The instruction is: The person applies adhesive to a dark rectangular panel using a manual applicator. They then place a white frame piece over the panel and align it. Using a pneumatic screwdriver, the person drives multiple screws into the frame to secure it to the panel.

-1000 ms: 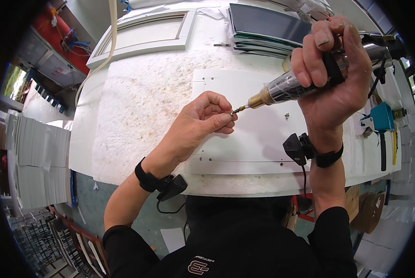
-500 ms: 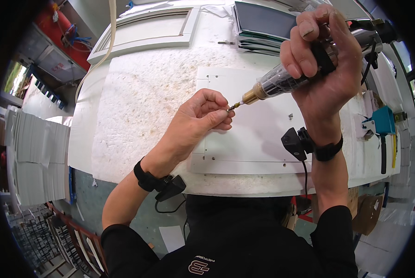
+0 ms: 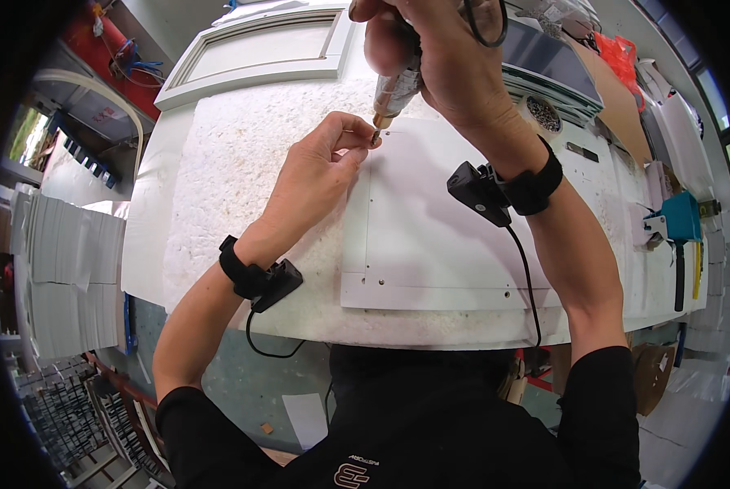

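Observation:
My right hand [image 3: 459,69] grips a power screwdriver [image 3: 395,94] with a clear-wrapped body and brass-coloured nose. It points down at the far left corner of a flat white panel [image 3: 446,220]. Thumb and fingers of my left hand [image 3: 320,167] pinch together at the driver's tip, around a small dark screw [image 3: 375,138] that they partly hide. The panel has several small holes near its edges. My right hand and wrist cover much of the tool's upper part, which also runs out of the picture's top.
A white frame [image 3: 259,53] lies at the back left. At the back right are a stack of dark-topped panels [image 3: 548,61], a bowl of small metal pieces [image 3: 543,114] and a red plastic bag [image 3: 619,65]. A teal tool [image 3: 676,216] lies on the right.
Both hands have moved away from me to the panel's far left corner. The screwdriver has swung leftward from its slant to nearly upright, its tip still at my left fingers.

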A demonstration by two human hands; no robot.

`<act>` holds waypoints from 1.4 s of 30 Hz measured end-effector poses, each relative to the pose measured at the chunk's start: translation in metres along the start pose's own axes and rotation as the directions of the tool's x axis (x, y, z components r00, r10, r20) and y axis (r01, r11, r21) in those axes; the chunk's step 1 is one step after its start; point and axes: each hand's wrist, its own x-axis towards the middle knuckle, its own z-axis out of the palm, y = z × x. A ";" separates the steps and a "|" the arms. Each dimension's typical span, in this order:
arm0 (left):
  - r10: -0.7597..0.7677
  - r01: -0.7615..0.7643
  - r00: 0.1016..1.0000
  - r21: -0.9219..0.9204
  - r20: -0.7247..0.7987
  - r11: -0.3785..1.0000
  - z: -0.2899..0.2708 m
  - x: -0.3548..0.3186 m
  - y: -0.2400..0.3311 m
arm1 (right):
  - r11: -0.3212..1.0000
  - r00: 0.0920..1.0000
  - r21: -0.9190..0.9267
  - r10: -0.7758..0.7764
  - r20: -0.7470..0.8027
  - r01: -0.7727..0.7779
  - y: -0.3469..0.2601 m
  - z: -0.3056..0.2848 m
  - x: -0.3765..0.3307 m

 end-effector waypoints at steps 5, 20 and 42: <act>0.019 -0.021 1.000 0.086 0.019 0.996 0.002 0.006 -0.007 | 0.998 0.999 -0.042 0.047 0.013 -0.047 0.021 -0.002 0.001; 0.085 -0.085 0.996 0.040 0.015 0.996 -0.003 0.012 -0.022 | 0.986 0.990 -0.098 0.137 0.032 -0.133 0.034 -0.004 0.009; 0.134 -0.152 0.986 0.215 0.095 0.965 0.014 -0.003 0.016 | 0.954 0.979 -0.218 -0.201 0.045 0.206 -0.051 -0.061 -0.017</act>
